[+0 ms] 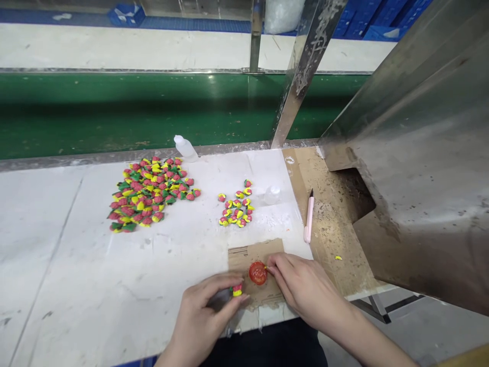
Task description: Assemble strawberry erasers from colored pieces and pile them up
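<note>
Between thumb and fingertips, my left hand [202,311] pinches a small strawberry-like piece [237,290] in pink, yellow and green. My right hand [305,285] is closed in a pinch on a tiny yellow piece [266,268] at the right rim of a shallow red dish [258,273]. Wet-looking clear matter lies in the dish. Under it is a square of brown cardboard [244,252] at the table's near edge. Beyond the cardboard sits a small group of similar pieces [237,204]. Farther left is a large pile of them [148,191].
A white squeeze bottle [185,148] stands tilted behind the pile. Right of the small group is a translucent round thing [272,194]. A pink pen [309,219] and a yellow scrap [338,258] lie on the right-hand board. A metal housing [420,153] borders the right side.
</note>
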The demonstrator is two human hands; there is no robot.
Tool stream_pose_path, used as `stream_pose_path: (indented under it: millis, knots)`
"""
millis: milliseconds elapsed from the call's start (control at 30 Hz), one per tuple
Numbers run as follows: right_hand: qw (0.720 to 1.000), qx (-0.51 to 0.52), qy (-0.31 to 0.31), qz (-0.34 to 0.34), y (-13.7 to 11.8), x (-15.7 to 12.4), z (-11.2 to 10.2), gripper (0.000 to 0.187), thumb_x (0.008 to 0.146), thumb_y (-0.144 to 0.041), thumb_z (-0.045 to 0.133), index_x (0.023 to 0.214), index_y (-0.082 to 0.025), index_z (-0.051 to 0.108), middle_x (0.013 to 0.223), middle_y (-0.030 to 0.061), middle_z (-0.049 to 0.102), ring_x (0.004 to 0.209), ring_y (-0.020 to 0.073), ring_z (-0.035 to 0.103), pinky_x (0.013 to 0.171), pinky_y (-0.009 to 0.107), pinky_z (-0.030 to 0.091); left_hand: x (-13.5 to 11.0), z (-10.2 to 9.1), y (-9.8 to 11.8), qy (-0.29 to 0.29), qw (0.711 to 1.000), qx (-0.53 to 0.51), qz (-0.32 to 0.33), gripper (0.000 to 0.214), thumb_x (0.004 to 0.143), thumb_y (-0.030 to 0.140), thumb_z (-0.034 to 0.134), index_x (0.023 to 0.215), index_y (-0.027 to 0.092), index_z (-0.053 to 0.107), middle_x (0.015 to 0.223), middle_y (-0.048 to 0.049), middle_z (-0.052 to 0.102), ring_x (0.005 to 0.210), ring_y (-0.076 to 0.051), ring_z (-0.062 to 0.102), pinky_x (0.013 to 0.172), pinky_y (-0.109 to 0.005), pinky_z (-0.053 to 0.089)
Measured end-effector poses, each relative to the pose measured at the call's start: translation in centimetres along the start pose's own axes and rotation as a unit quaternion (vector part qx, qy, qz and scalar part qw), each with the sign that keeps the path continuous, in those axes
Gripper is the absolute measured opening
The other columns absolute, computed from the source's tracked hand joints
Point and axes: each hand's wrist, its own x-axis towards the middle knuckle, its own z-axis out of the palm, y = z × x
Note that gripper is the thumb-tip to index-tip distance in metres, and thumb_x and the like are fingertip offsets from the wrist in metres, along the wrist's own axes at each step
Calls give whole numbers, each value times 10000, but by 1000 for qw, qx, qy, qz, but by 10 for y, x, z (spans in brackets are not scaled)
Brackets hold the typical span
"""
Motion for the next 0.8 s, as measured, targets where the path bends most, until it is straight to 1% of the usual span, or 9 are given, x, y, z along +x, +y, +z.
stream_pose_path:
  millis: [133,233,333,467,567,700,800]
  knots:
    - [1000,24,-15,6,-1,-5,-2,160,1087,-145,456,1036,-216,590,874,8,736,738,216,728,647,304,443,0,0,-1,-4,1000,-4,10,68,807,275,874,873,269,860,880,-19,889,789,-212,857,772,-211,677]
    - [1000,13,-13,12,-1,-2,-2,154,1086,-144,452,1064,-204,592,916,32,747,777,224,730,673,306,446,0,-1,-1,-5,1000,-3,19,70,814,280,873,882,266,866,879,-26,889,795,-216,857,772,-217,680]
    - [1000,-3,-18,7,-1,8,-2,140,1081,-153,472,1043,-194,600,920,51,745,779,234,719,656,308,416,0,-1,0,-8,1000,-2,17,67,814,284,873,877,260,868,877,-40,888,789,-234,857,762,-250,694]
    - [999,-19,-36,-10,-1,18,-5,129,1063,-143,526,967,-196,593,857,29,715,743,229,695,623,307,369,0,-1,1,-6,1000,-11,1,53,802,252,868,855,251,868,865,-57,886,783,-261,857,745,-284,705]
    - [998,-27,-46,-20,1,18,-7,118,1049,-138,551,954,-199,584,848,19,697,719,220,680,611,311,356,-2,-1,0,2,1000,-12,-17,108,779,231,873,885,253,872,899,-56,889,796,-265,858,762,-291,702]
    - [998,-26,-50,-30,3,11,-8,140,1066,-148,513,950,-203,568,843,17,682,722,227,675,617,322,371,-5,1,-2,-3,998,-21,-54,163,738,186,885,886,250,861,901,-38,890,784,-252,855,754,-283,699]
    - [999,-5,-39,-29,4,4,-6,178,1093,-169,456,949,-209,553,821,15,666,701,230,668,613,328,388,-4,2,-1,-8,997,-33,-68,176,724,159,892,873,246,857,888,-28,890,780,-237,853,757,-261,691]
